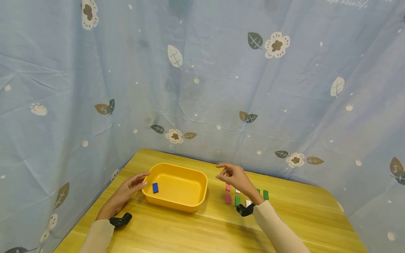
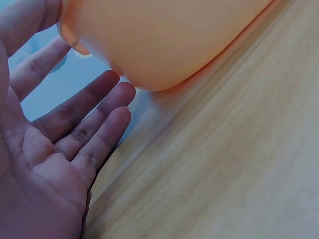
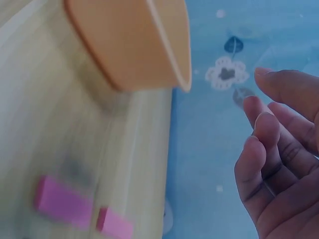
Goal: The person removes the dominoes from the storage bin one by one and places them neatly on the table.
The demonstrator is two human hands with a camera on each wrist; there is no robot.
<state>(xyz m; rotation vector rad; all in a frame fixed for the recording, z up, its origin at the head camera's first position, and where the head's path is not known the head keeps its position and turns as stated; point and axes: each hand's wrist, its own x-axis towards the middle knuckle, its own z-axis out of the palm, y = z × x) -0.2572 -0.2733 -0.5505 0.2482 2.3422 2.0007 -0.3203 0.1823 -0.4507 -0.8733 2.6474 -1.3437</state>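
A yellow plastic bin (image 1: 177,206) stands on the wooden table, with one small blue block (image 1: 155,187) lying at the left of its floor. My left hand (image 1: 128,191) touches the bin's left end, thumb and index fingertip right at the rim. In the left wrist view the other fingers (image 2: 107,127) extend toward its outer wall. My right hand (image 1: 234,176) is raised to the right of the bin, thumb and fingers apart with nothing between them. Below it are a pink block (image 1: 227,199), a green block (image 1: 237,201) and a white block (image 1: 248,203), partly behind the wrist.
Further blocks, among them a green one (image 1: 265,195), lie in rows past the right forearm. A blue patterned curtain (image 1: 215,88) hangs behind the table (image 1: 171,228) and along its left side. Each wrist wears a black device (image 1: 121,220).
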